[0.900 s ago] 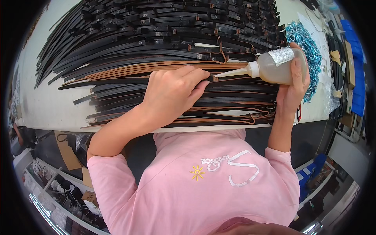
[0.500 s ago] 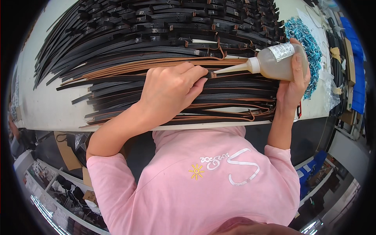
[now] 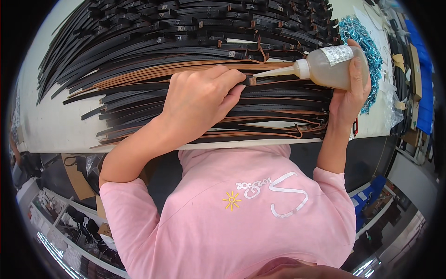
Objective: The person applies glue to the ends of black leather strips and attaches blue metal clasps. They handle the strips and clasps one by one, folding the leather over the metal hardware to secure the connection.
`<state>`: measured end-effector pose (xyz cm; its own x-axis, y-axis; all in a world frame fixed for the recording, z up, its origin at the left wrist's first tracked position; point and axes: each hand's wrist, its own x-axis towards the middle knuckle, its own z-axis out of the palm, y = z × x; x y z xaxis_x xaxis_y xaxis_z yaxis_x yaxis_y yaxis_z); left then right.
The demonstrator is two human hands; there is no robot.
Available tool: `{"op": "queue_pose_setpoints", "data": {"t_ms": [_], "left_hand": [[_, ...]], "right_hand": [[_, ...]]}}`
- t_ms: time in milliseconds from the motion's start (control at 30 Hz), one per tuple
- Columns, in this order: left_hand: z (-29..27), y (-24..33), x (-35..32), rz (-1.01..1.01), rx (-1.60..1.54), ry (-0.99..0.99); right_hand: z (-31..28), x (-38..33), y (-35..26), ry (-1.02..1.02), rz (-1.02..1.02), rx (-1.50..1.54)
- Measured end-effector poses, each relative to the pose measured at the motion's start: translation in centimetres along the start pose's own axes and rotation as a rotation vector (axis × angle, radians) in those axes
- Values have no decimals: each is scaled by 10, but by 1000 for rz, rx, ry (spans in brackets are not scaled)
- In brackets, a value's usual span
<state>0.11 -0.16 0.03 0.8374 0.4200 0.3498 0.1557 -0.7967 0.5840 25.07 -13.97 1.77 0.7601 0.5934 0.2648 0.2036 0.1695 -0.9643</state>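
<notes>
My left hand (image 3: 204, 100) pinches a dark strap (image 3: 252, 81) near a short piece with a brown face, which shows just past my fingertips. In my right hand (image 3: 354, 90) lies a translucent squeeze bottle (image 3: 329, 69) with a white collar and a pale label, tilted on its side. Its long tapered nozzle (image 3: 278, 71) points left, and the tip is at the brown face or just above it; contact cannot be made out. Under both hands spread many long black straps (image 3: 278, 103), some turned to show brown undersides (image 3: 153, 76).
More black straps with small upright loops (image 3: 186, 23) cover the far part of the white table (image 3: 42, 130). To the right is a heap of blue chain (image 3: 360, 35), with a clear plastic bag (image 3: 392, 109) beside it. Shelves (image 3: 65, 228) stand at lower left.
The nozzle tip has shifted slightly up and is now at the top of the brown-faced piece. More of that brown face shows. Both hands keep their holds.
</notes>
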Motion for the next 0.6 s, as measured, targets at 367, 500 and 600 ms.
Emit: {"op": "queue_pose_setpoints", "data": {"t_ms": [367,500,600], "left_hand": [[0,1,-1,-39,-19,-3],[-19,2,2,-109,9,-83],[-50,-8,0,-166,-43,-235]], "right_hand": [[-8,5,1,-145,38,-126],[-24,27,2,-375,577,916],[-24,25,-4,-319,569,1261]]}}
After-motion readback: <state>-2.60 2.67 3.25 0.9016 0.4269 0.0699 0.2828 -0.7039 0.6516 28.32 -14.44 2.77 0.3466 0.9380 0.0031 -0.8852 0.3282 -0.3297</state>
